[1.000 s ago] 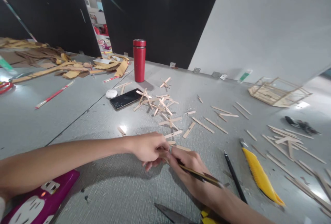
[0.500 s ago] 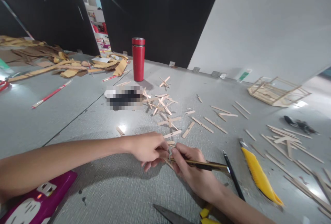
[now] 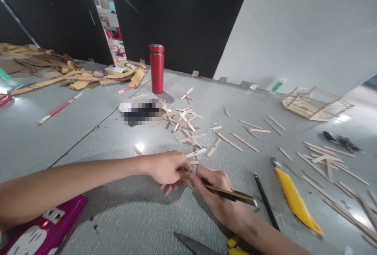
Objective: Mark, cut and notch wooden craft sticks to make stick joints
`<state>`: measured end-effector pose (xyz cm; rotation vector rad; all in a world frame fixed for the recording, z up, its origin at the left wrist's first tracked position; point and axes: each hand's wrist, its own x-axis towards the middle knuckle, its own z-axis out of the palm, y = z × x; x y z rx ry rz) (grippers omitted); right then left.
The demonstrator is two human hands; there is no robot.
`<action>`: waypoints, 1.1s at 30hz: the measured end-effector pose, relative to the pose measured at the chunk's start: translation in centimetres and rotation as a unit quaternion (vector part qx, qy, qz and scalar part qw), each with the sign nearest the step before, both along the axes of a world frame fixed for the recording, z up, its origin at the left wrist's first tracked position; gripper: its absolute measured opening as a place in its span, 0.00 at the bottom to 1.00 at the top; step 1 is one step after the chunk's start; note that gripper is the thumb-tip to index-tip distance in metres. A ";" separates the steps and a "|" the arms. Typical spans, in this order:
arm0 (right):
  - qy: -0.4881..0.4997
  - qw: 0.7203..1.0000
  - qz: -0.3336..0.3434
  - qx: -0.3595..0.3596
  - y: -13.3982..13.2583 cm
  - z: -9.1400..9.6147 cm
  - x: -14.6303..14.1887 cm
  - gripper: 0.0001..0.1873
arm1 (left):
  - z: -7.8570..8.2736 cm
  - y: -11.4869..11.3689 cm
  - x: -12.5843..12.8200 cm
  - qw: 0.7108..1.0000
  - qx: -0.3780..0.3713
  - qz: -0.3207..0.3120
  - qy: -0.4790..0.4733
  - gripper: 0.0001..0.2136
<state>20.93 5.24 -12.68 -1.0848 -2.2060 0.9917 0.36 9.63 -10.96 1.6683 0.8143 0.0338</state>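
Wooden stick sits pinched in the fingertips of your left hand, low over the desk, right in front of you. Only a short end of it shows below your fingers; the rest is hidden. Your right hand is closed around a gold and black cutter, held like a pen, with its tip down at the stick where your two hands meet and touch. Its rear end points off to the right.

Just right of that hand lie a black pen and, beside it, a yellow utility knife, both flat on the desk. Scissors show at the bottom edge, near your right forearm. A magenta power strip lies by your left forearm at the lower left. Farther back, loose sticks lie scattered across the middle, and a red flask stands upright behind them. A stick frame sits far right, and cardboard scraps pile up far left.
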 end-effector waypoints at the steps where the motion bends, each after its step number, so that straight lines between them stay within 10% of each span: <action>1: 0.000 1.000 0.003 0.004 0.0 0.0 -0.1 0.21 | -0.1 0.0 0.0 1.000 -0.001 0.000 0.000 0.11; 22: 0.031 0.999 0.041 -0.006 -0.2 0.8 -0.3 0.20 | -0.4 0.0 0.0 1.000 0.004 -0.008 0.000 0.11; 29: 0.105 0.989 -0.085 -0.063 -0.3 -0.1 0.6 0.24 | -0.4 -0.5 0.0 0.999 0.045 0.006 -0.005 0.15; 33: 0.176 0.964 -0.186 -0.078 0.2 1.0 1.6 0.25 | 0.9 -2.2 0.3 0.975 0.200 0.091 -0.027 0.17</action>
